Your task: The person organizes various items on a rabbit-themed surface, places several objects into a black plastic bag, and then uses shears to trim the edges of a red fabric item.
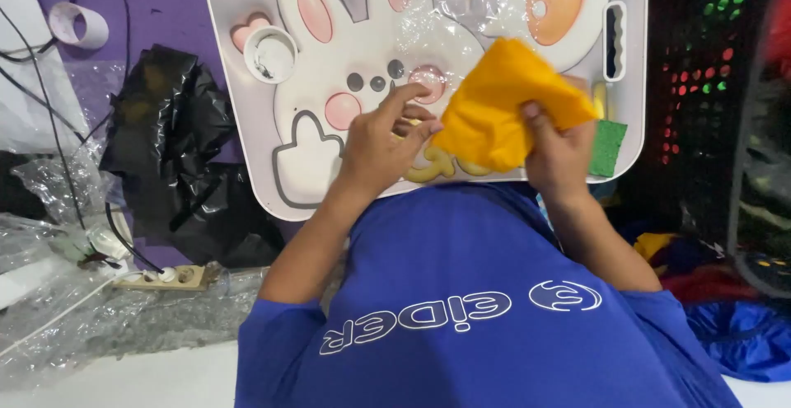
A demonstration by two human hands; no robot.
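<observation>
Nearest is a blue shirt point(486, 309), which fills the lower middle of the view. Above it, both hands meet at the near edge of a white tray point(247, 119) printed with a rabbit face. The left hand point(381, 144) rests on the tray with its fingers curled, the tips touching the left edge of an orange cloth point(503, 103). The right hand point(556, 157) pinches the cloth from the right, thumb on top, holding it bunched just over the tray's near right part. A green sponge point(608, 147) lies on the tray just right of that hand.

To the left, on the floor, a power strip point(169, 277) lies near clear plastic wrap point(99, 317), with a crumpled black bag point(177, 144) farther back. Clear film point(449, 4) covers the tray's far part. A tape roll point(78, 25) sits at far left.
</observation>
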